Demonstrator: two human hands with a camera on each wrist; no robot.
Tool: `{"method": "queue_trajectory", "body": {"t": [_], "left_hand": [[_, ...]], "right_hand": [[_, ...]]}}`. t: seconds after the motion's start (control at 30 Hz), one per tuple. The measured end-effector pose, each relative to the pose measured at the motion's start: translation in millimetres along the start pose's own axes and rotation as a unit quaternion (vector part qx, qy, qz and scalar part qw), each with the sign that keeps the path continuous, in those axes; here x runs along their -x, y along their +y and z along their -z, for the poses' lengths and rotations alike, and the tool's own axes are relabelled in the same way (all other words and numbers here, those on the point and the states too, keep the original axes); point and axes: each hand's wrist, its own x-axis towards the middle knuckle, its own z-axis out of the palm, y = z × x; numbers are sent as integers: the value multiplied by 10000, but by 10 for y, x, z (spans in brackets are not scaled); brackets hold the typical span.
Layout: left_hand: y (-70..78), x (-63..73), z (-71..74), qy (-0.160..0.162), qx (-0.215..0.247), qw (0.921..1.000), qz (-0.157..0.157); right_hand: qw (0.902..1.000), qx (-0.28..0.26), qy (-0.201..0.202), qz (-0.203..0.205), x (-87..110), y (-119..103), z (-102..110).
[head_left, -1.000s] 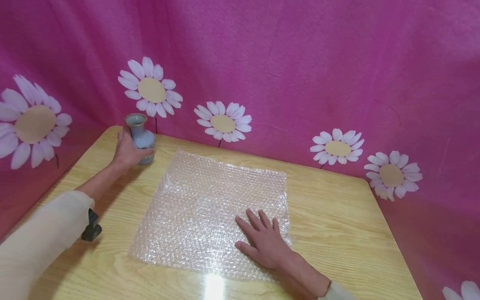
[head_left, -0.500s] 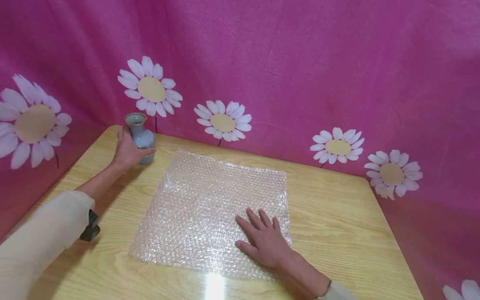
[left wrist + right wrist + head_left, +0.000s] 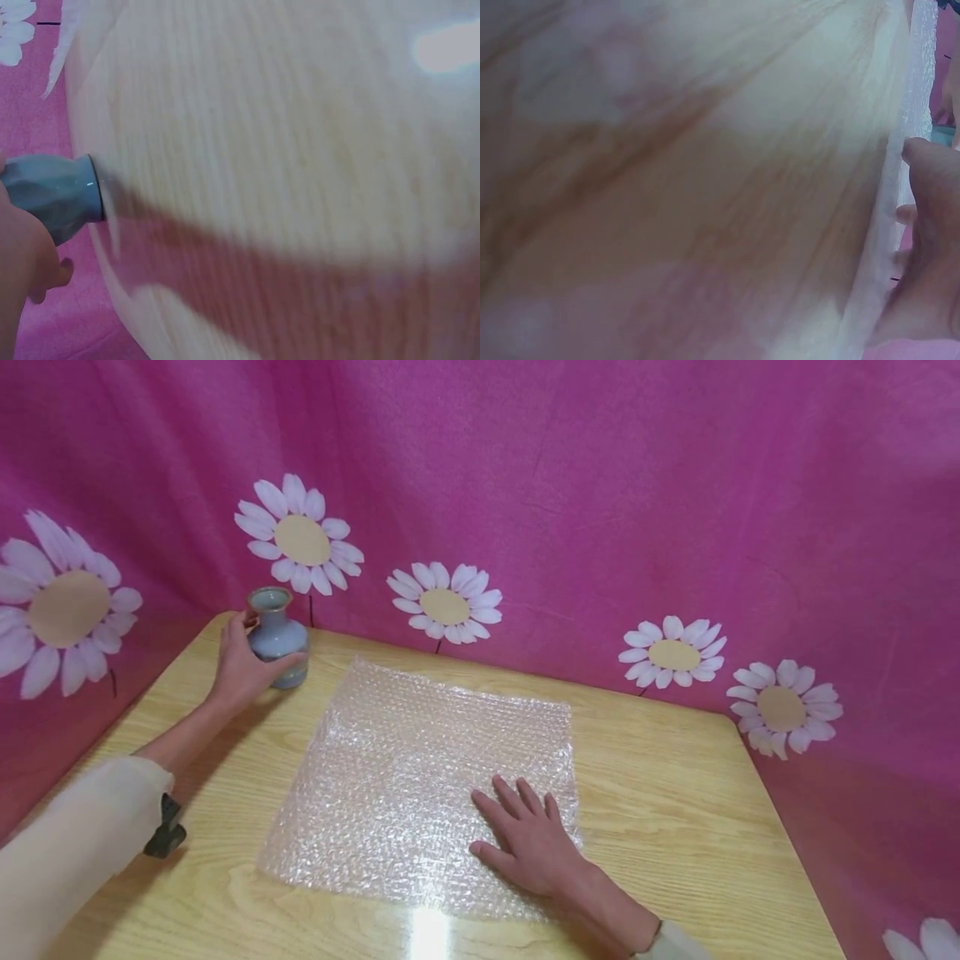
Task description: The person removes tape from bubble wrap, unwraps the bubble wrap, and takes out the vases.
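A blue-grey ceramic vase with a brown rim stands upright at the table's back left corner. My left hand is spread loosely at the vase's near left side, its thumb across the lower body and its fingertips by the left shoulder. In the left wrist view the vase appears sideways, base toward the wood, with some fingertips away from its wall. A sheet of clear bubble wrap lies flat mid-table. My right hand rests flat on its near right part, fingers spread.
The light wooden table reaches back to a pink cloth printed with white daisies, which also hangs at both sides. A dark wrist camera sticks out below my left sleeve.
My left hand has shifted slightly left and back toward me, its hold loosened, showing more of the vase's body. The vase stays almost in place; my right hand and the bubble wrap are still.
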Motion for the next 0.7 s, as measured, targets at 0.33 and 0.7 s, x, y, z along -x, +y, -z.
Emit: {"method": "queue_trajectory", "body": {"t": [0.33,0.7], "left_hand": [[-27,111,-12,569,-322,9973,-347],[18,145,-94,1068,-424,9849,-1295]], "right_hand": [[9999,-28,43,-102,4,-17,12],[9976,219,595,284,-70,32,99]]}}
